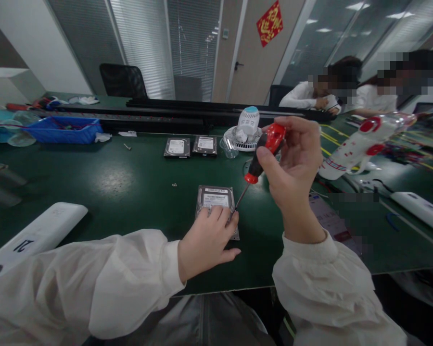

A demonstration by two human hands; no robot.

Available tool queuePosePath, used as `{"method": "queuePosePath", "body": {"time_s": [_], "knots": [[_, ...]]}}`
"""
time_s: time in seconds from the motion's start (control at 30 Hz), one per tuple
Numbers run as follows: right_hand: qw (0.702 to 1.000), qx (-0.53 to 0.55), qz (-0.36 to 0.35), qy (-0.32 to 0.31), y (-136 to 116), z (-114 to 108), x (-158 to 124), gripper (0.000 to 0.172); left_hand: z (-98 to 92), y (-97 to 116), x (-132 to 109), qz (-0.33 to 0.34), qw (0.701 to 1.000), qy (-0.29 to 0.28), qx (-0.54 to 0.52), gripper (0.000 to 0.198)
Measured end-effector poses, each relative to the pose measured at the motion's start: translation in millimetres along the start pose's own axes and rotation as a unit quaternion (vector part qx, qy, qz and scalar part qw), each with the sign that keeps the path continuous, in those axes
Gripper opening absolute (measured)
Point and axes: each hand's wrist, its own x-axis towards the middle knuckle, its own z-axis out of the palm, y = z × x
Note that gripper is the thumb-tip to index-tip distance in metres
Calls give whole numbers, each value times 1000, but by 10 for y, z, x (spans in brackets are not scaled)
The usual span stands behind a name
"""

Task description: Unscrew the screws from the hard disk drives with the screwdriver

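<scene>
A hard drive (213,194) lies label side up on the green table in front of me. My left hand (211,235) rests across its near part, fingers stretched out and thumb spread to the side; it covers much of the drive's label. In my right hand (292,166) is a screwdriver (258,161) with a red and black handle, gripped at the handle's top. The shaft slants down to the left, and its tip meets the drive's right edge beside my left index finger. The screw under the tip is too small to make out. Several tiny screws (174,185) lie left of the drive.
Two more hard drives (177,147) sit farther back, near a small white fan (248,126) and a clear cup (229,148). A blue bin (63,130) stands back left, a white device (54,221) front left. To the right are a white-red bottle (350,149) and two people.
</scene>
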Motion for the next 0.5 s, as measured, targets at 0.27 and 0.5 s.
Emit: {"method": "queuePosePath", "body": {"time_s": [0.27, 0.5], "knots": [[999, 26, -19, -1, 4, 25, -2, 42, -9, 11, 7, 0, 1000, 1, 2, 75], [1000, 8, -15, 4, 33, 0, -2, 40, 4, 11, 4, -1, 1000, 3, 1, 75]]}}
